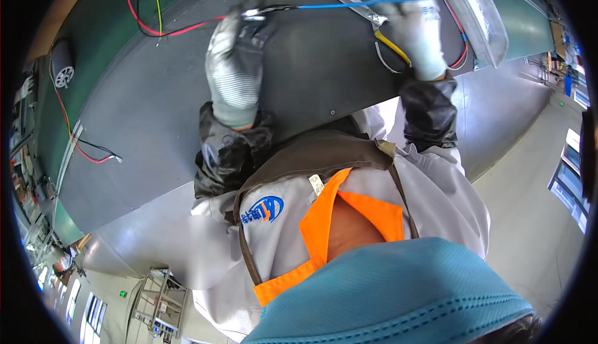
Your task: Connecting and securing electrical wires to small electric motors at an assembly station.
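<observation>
My left hand (235, 63), in a grey-white glove with dark fingers, is closed on wires near the far side of the dark mat. A red wire (187, 29) runs into it from the left. A short black length and a blue wire (342, 5) lead out to the right. My right hand (418, 29), gloved too, is smeared by motion, with the blue wire crossing at its fingers; its grip cannot be made out. Between the hands lie scissors (391, 46) with a yellow handle, blades pointing away and left.
A clear plastic box (492, 45) stands right of my right hand, with red and black wires (460, 63) beside it. At far left lies a small cylindrical motor (62, 63) with wires. The dark mat (156, 138) covers the green table. A metal rack (159, 300) stands behind.
</observation>
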